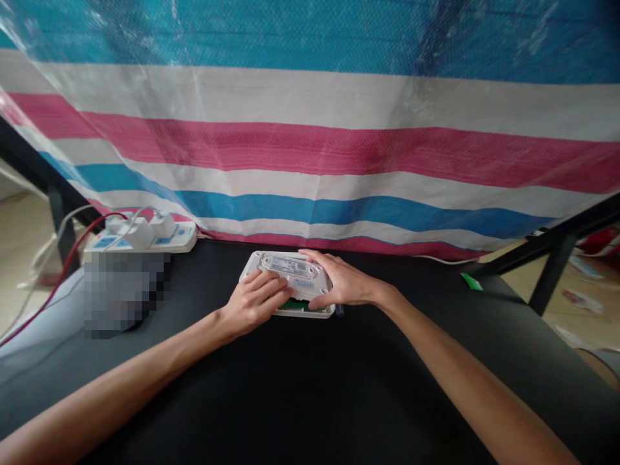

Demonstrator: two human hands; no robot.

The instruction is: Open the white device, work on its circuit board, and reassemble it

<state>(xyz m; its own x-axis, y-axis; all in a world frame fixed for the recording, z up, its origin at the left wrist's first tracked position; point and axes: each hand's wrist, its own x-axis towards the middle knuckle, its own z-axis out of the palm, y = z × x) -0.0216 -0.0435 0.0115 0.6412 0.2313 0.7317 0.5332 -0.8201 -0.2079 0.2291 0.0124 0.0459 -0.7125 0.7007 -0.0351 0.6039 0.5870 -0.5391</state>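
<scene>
A white plastic electronic device casing (310, 314) lies on the black table in front of me. Over it, a white back cover (310, 289) with a printed label sits slightly raised at the near side, where a strip of green circuit board (296, 304) shows. My left hand (252, 303) rests on the cover's left part with curled fingers, its fingertips pressing the surface. With thumb and fingers around the right end of the cover, my right hand (347, 281) grips it. Beside the casing's right corner, a small dark blue object (340, 310) is partly hidden.
At the back left stands a white power strip (185, 240) with several plugs and a red cable (72, 258). A blurred-out dark item (126, 290) lies before it. A small green packet (471, 281) is at the right. Striped sheeting (310, 148) hangs behind the table.
</scene>
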